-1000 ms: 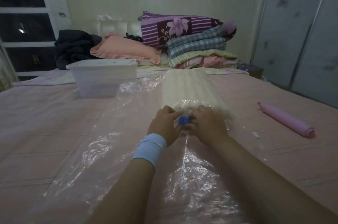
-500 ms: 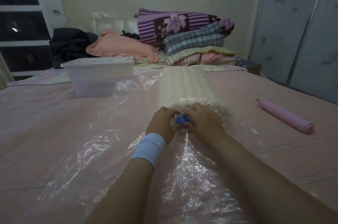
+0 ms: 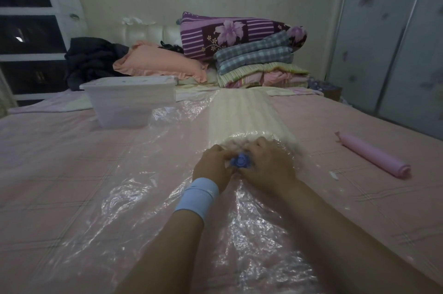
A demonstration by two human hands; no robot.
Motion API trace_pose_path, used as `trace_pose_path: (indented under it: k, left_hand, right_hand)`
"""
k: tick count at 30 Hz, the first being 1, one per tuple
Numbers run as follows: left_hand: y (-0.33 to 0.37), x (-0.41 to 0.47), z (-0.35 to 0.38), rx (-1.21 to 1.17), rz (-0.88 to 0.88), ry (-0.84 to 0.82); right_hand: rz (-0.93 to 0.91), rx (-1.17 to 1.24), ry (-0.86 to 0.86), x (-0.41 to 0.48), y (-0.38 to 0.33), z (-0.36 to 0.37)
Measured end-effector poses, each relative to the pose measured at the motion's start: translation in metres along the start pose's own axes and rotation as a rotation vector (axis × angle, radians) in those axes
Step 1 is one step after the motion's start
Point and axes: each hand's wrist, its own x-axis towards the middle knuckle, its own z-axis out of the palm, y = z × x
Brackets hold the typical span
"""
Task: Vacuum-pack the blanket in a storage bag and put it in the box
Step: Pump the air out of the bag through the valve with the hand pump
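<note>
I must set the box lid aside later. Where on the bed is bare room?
Bare sheet lies left of the storage bag, in front of the box; another between the blanket and the pink roll. Crowded: the far end with stacked bedding, and the middle, where left hand and right hand meet at the blue valve.

A home bedroom: a pink-sheeted bed point(image 3: 60, 149) fills the frame, pillows point(image 3: 158, 63) and folded quilts point(image 3: 254, 56) at centre top, wardrobe point(image 3: 395, 42) at right.

Hands point(image 3: 268, 168) pinching blue valve point(image 3: 240, 161), bagged blanket point(image 3: 242, 114)
</note>
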Motion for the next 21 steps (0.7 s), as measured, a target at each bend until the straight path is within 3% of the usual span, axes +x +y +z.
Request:
trace_pose_path:
  k: [5,21]
  left_hand:
    - [0.0009,0.0014,-0.0006,-0.036,-0.065,0.027]
    - [0.0000,0.0003,0.0021,-0.030,-0.039,0.007]
  right_hand:
    - [-0.005,-0.064,-0.038,0.0038,0.0065,-0.0009]
    - [0.013,-0.037,-0.050,0.0036,0.0010,-0.0025]
